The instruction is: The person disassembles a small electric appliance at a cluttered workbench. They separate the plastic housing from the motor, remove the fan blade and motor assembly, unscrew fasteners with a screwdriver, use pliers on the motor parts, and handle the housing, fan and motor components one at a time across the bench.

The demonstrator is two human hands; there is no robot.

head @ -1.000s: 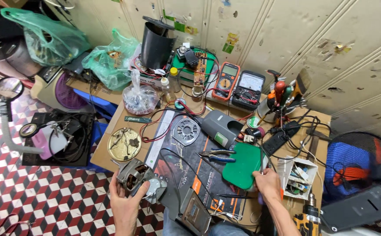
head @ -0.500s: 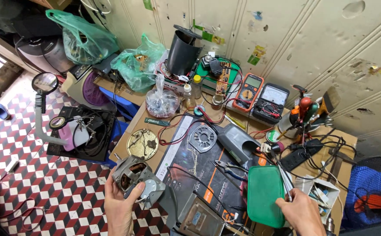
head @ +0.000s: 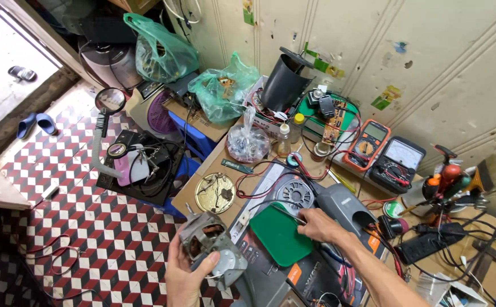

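This is a small electronics repair workshop, set in a corner of a home-like room. A wooden workbench stands against a worn, pale panelled wall and is crowded with repair gear: an orange digital multimeter, a black analog meter, a bare circuit board, a power strip and many tangled wires. A magnifier lamp stands beside the bench. The floor has red, white and black checkered tiles.
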